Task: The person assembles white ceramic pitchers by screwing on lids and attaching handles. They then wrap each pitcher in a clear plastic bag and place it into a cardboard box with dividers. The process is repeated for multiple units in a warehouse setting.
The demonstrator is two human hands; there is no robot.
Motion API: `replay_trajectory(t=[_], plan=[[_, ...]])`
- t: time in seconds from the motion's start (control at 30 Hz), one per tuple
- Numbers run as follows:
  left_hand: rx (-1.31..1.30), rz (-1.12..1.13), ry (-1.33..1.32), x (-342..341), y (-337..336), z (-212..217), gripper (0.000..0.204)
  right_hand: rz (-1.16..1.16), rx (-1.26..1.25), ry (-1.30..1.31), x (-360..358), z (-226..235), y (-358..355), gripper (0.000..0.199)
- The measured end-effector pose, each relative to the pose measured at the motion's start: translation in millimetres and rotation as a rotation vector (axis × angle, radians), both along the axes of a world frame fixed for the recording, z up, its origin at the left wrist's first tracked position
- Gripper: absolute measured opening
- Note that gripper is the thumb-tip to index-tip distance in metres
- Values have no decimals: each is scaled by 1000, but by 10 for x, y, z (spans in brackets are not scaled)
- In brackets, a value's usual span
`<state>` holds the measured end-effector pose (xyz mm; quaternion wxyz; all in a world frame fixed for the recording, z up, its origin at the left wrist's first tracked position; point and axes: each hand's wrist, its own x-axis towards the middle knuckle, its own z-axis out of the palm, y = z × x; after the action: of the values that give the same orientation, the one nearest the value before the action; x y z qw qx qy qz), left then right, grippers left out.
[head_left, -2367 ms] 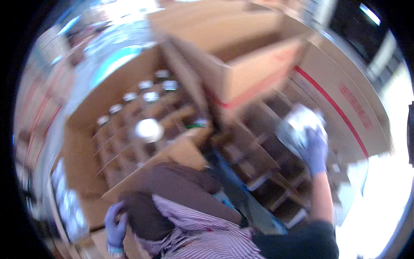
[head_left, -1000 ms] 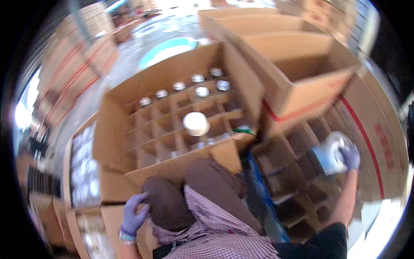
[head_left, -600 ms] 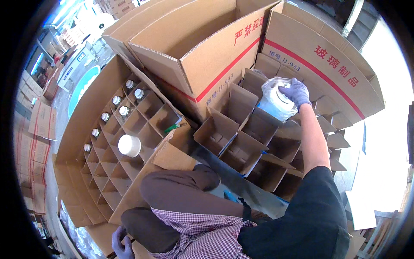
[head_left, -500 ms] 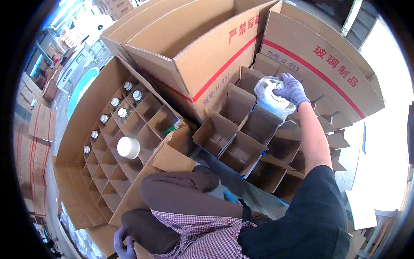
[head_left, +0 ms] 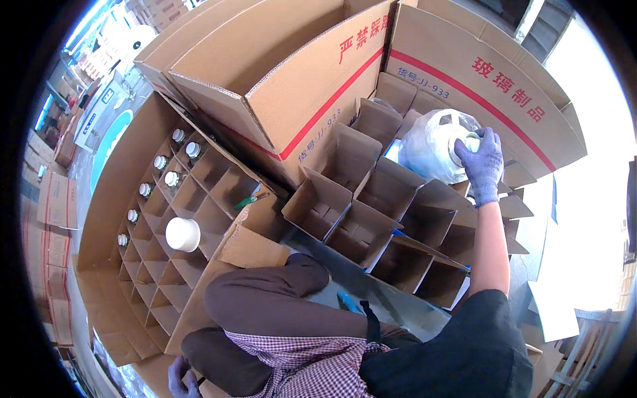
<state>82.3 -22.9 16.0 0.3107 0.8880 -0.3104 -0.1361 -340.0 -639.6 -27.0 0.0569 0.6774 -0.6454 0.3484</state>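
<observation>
Over the divided carton [head_left: 371,219], right hand [head_left: 483,162] grips a plastic-wrapped jar [head_left: 434,149]; left hand's [head_left: 180,379] grip unclear.

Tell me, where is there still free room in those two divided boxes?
The left carton: cells near its front edge are bare; jars fill the far row, a white lid sits mid-grid. The right carton: cells nearest the knees are empty; the right hand and bagged jar crowd the far corner.

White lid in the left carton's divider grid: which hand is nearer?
Left. The left hand is low by the person's knee, below the white lid. The right hand is far across, gripping a plastic-wrapped jar.
</observation>
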Motion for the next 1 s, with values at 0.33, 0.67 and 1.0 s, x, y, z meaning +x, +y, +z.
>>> replay_trajectory(t=[0.33, 0.67, 1.0], plan=[[-69, -37, 197, 43, 146, -275, 42, 58, 122, 203, 200, 172, -94, 62], [-25, -14, 105, -73, 68, -97, 38, 238, 15, -45, 823, 397, -302, 59], [-42, 10, 138, -24, 248, -174, 41, 226, 212, -39, 1000, -281, -459, 60]])
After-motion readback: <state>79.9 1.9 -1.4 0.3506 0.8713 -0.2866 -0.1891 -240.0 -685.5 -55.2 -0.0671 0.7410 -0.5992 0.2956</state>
